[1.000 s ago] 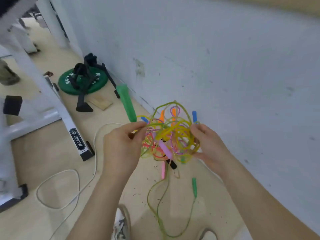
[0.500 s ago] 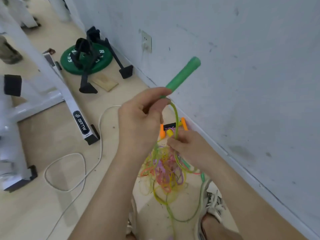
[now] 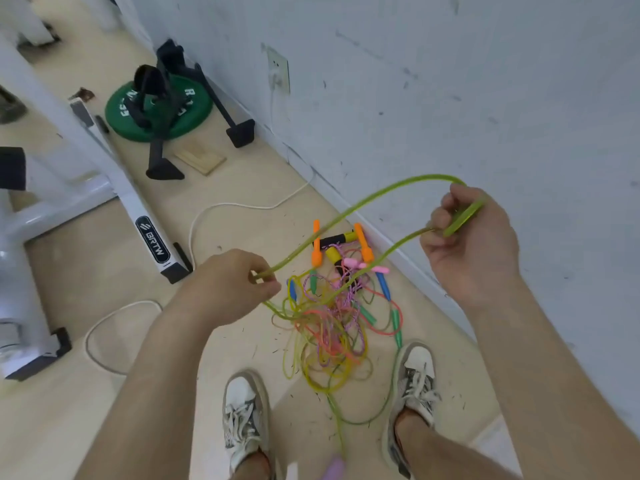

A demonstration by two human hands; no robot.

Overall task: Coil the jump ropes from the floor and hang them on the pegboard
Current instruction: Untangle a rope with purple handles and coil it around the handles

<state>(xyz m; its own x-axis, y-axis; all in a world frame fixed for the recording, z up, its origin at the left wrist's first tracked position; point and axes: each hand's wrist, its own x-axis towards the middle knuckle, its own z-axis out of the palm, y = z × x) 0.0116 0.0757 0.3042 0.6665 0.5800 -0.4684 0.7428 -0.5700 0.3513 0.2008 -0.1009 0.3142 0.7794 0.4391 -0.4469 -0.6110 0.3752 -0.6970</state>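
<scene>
The green rope disappears inside the left fingers and partly behind the right fingers. Below them, cords in the tangle cannot be traced to handles. A purple blur meets the bottom edge.

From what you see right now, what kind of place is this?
Probably a gym, maybe a small or home one. A green weight plate lies by the wall, a white machine frame stands on the left, and tangled jump ropes lie on the floor.
</scene>
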